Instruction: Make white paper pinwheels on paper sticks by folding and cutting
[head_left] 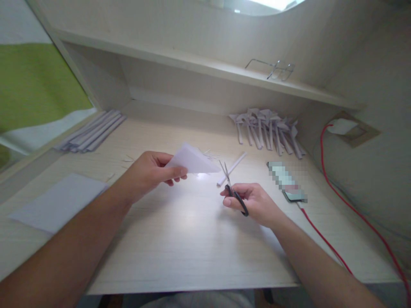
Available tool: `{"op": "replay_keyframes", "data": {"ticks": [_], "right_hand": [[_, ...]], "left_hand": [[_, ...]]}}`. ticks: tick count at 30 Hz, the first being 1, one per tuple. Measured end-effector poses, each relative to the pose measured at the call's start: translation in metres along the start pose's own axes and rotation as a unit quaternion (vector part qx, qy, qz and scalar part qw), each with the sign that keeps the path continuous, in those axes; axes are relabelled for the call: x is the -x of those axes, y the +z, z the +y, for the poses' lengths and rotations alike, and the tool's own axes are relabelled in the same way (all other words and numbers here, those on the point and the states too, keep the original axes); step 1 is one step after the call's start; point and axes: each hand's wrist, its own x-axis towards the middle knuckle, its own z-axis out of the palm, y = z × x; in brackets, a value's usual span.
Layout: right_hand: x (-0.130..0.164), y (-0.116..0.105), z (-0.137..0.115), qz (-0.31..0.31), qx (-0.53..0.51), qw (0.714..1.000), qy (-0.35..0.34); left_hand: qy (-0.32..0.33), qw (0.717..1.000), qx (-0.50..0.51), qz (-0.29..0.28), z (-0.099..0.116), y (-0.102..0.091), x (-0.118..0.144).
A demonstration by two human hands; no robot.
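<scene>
Head view: paper [194, 161] pinched btwn L hand [162, 169] thumb & fingers, long axis approx. L–R, pointed end twd R hand [252, 201]. Just R of paper: scissors [236, 196], 2 blades parted, contact w/ paper unclear; R hand's fingers grip handles. 1 stick [237, 163] also R of paper.

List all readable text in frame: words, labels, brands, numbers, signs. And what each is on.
None readable.
Phone: screen pixelated, nothing legible.
Scissors: no marking I can make out.
Folded paper: no visible writing.
Flat sheet: no visible writing.
</scene>
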Motion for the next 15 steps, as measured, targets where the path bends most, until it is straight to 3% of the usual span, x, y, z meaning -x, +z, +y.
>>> {"op": "replay_keyframes", "data": {"ticks": [15], "right_hand": [[0.0040, 0.0062, -0.0070, -0.056, -0.023, 0.998, 0.029]], "left_hand": [[0.034, 0.999, 0.033, -0.028, -0.0015, 0.0015, -0.0002]]}}
